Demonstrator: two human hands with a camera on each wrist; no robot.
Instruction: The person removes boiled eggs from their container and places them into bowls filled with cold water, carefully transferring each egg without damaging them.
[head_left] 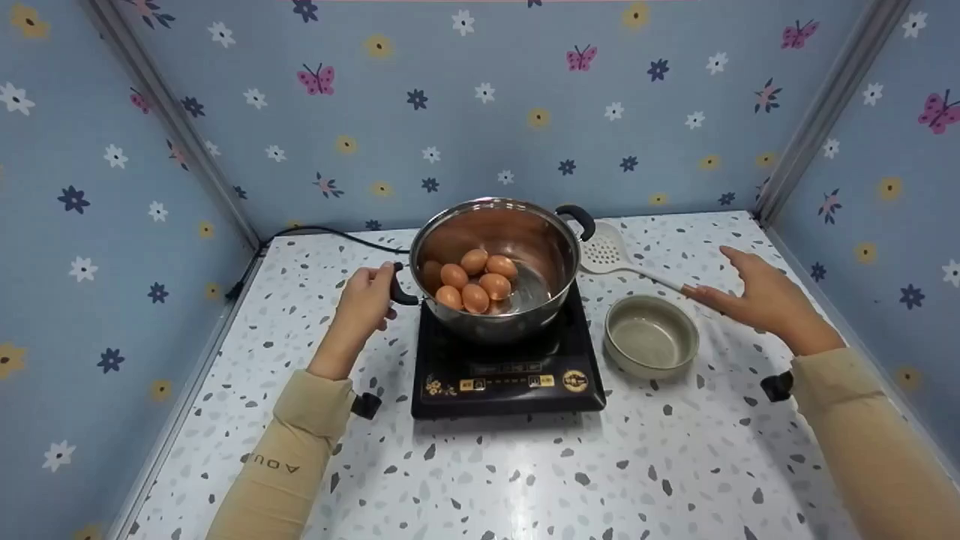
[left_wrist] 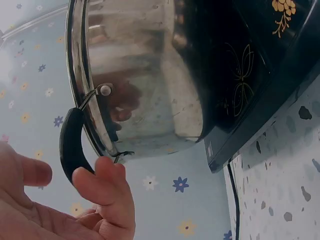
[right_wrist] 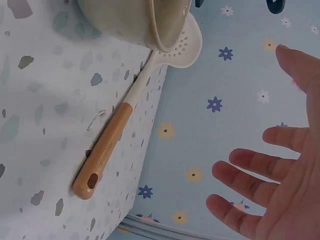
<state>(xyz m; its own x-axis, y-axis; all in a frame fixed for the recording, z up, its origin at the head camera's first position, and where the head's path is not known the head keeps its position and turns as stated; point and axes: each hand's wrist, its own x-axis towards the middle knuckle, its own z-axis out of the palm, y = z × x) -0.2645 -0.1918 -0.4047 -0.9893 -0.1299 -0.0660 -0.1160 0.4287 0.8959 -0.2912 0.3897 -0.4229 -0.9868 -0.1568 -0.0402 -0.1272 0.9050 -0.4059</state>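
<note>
At the left handle [head_left: 403,294] of a steel pot [left_wrist: 145,75] is my left hand [head_left: 365,300]. In the left wrist view its thumb stands apart from the black handle, while bent fingertips overlap the handle's lower end; contact is hard to judge. Several brown eggs [head_left: 474,279] lie in the pot, which sits on a black induction cooker [head_left: 510,394]. My right hand [head_left: 772,296] hovers at the right, fingers spread and holding nothing. Nearest to it is a slotted turner [right_wrist: 135,92], white with a wooden handle, lying on the counter.
A grey-green bowl [head_left: 651,337] stands right of the cooker, beside the turner. A black cord [head_left: 337,232] runs along the back left of the speckled counter [head_left: 315,450]. Flower-patterned walls [head_left: 487,112] enclose the back and both sides.
</note>
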